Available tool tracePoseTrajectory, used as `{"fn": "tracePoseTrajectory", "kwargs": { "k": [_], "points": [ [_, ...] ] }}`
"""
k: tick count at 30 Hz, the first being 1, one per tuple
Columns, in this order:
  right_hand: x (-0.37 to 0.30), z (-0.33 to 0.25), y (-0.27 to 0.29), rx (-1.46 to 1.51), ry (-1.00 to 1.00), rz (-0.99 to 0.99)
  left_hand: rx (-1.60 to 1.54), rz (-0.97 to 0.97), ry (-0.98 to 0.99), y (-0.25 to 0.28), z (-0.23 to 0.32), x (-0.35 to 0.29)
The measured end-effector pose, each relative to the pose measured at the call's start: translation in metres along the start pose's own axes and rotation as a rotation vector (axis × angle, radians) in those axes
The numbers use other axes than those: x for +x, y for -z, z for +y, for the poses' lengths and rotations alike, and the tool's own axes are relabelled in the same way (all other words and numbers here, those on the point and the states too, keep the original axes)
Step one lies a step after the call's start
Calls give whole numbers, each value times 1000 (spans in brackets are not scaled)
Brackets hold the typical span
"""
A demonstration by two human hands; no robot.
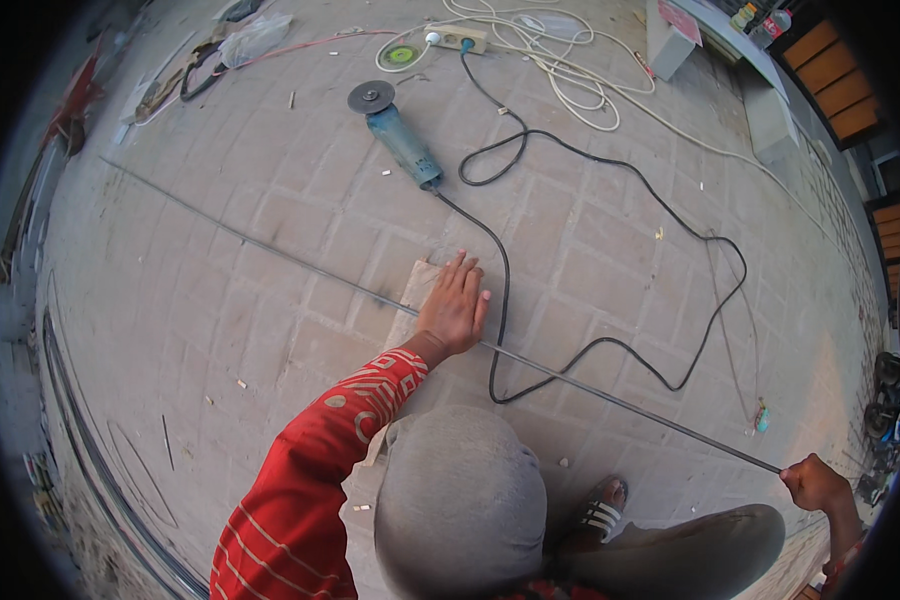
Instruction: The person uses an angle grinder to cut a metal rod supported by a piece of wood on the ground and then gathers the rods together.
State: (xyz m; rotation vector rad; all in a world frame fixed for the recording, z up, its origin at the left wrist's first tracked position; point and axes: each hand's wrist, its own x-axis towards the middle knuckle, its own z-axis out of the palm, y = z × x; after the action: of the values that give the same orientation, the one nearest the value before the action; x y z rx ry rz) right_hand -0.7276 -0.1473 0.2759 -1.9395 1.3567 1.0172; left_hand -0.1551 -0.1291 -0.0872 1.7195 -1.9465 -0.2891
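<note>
At the near left, a bundle of long dark rods [63,390] along the brick paving [220,310]. Farther off, slanting from far left to near right across the middle, a long thin metal rod [620,402]. At the far left, a crumpled plastic bag [255,40]. Next rightward, at the far side, an angle grinder [402,145], lying with disc end away, well apart from the rod. Beyond it, a green disc [400,55]. In the middle, under the rod, a pale board [422,280]; over both, the left hand [455,305], palm down, fingers stretched out rather than curled around anything. Far beyond, a power strip [457,40], with a dark cord [505,270] running from it, looping right, crossing the rod and reaching the grinder. At the near middle right, a sandalled foot [605,510]. At the far right, coils of pale cable [610,85]. At the near right, the right hand [815,482], closed in a fist around the rod's near end.
</note>
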Motion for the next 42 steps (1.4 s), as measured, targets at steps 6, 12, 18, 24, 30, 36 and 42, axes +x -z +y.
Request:
{"fn": "tracePoseTrajectory", "kwargs": {
  "k": [6, 12, 18, 24, 30, 36, 42],
  "points": [
    [-25, -33, 38, -175, -124, 10, -36, -90, 31, 0, -5, 1],
    [-62, -81, 77, -399, -229, 154, 5, -76, 70, -4, -4, -4],
    [-73, -224, 196, -821, 41, 403, -76, -23, 111, 13, -12, -10],
    [-35, -381, 257, -1318, 416, 982, -421, 184, 171, 1, -25, -12],
    [7, -499, 271, -1712, 887, 1552, -82, 1100, 1204, 26, -89, -34],
    [35, -561, 186, -350, 1288, 1616, -1193, 712, 1165, 62, -207, -63],
    [81, -530, 175, 459, 1480, 1150, -1321, 395, 1175, 32, -76, -37]
  ]
}}
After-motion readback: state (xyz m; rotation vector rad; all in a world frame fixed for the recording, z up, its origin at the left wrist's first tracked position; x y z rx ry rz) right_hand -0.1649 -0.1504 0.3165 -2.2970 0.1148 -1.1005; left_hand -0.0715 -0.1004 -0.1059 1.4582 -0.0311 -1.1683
